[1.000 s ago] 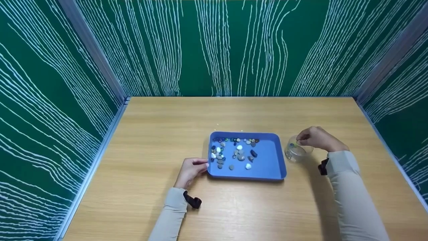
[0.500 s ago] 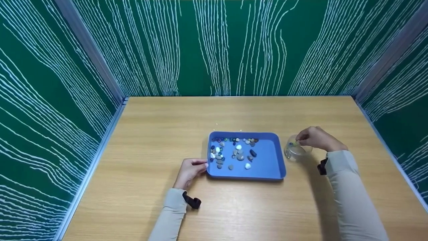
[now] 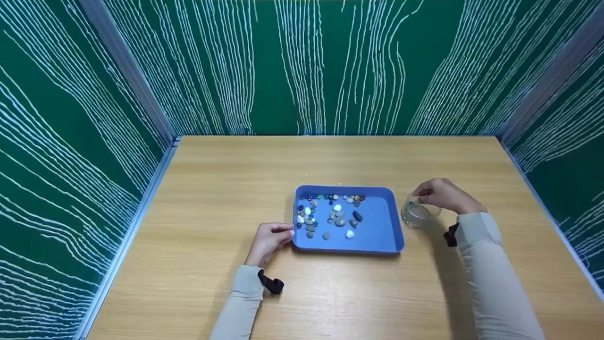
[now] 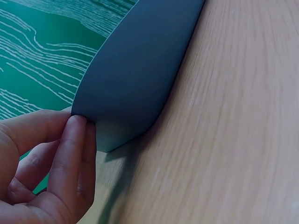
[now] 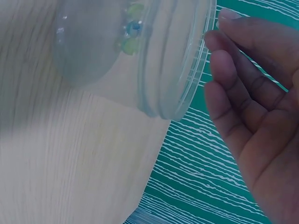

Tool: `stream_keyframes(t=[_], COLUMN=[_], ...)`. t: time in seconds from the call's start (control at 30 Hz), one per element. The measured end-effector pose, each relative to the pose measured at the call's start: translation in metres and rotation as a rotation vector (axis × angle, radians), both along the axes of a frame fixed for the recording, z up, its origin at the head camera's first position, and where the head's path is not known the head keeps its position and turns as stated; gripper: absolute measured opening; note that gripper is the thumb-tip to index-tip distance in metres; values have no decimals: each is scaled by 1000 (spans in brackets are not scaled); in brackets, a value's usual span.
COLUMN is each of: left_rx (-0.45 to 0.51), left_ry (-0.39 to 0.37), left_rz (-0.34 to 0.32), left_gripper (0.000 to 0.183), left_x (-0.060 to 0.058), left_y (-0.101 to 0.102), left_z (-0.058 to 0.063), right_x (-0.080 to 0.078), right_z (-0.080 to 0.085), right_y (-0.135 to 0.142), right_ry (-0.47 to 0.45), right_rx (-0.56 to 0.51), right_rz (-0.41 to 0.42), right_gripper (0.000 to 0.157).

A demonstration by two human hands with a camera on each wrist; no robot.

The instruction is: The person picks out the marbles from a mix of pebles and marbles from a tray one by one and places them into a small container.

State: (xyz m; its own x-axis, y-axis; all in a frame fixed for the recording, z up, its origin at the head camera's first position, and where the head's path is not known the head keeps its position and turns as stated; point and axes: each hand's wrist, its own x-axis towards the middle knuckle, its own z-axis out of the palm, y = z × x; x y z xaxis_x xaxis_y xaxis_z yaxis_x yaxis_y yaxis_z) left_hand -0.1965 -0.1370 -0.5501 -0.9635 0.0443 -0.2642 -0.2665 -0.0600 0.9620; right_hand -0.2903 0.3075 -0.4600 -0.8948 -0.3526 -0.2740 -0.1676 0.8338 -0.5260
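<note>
- Left hand (image 3: 268, 242): pinching blue rectangular plastic tray (image 3: 377, 231).
- Right hand (image 3: 448, 196): relaxed, apparently empty, at clear plastic jar (image 5: 105, 79).
- Glass marbles (image 5: 133, 29): some jarred, more remaining among grey-white stones (image 3: 339, 221).

Head view: high, facing forward and down; wrist views: close, sharing with it blue tray (image 4: 133, 70) (left), clear jar (image 5: 110, 86) (right)

Low and left of centre, the left grip (image 3: 267, 243) pinches, thumb against fingers. Right of centre, the right grip (image 3: 446, 195) hangs with fingers loosely bent, its forearm (image 3: 493, 278) slanting from lower right.
</note>
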Motion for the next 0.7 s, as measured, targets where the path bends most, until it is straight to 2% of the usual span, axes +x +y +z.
stream_keyframes(t=[0.33,0.7], left_rx=[-8,-25], left_ry=[-17,-27], left_rz=[13,-3], left_gripper=[28,29], left_x=[0,-3], left_y=[0,-1], left_z=[1,-1], right_x=[-1,-7], right_z=[1,1], right_y=[-11,-38], right_ry=[19,62], right_rx=[-16,-71], right_rz=[-19,-8], right_gripper=[25,25])
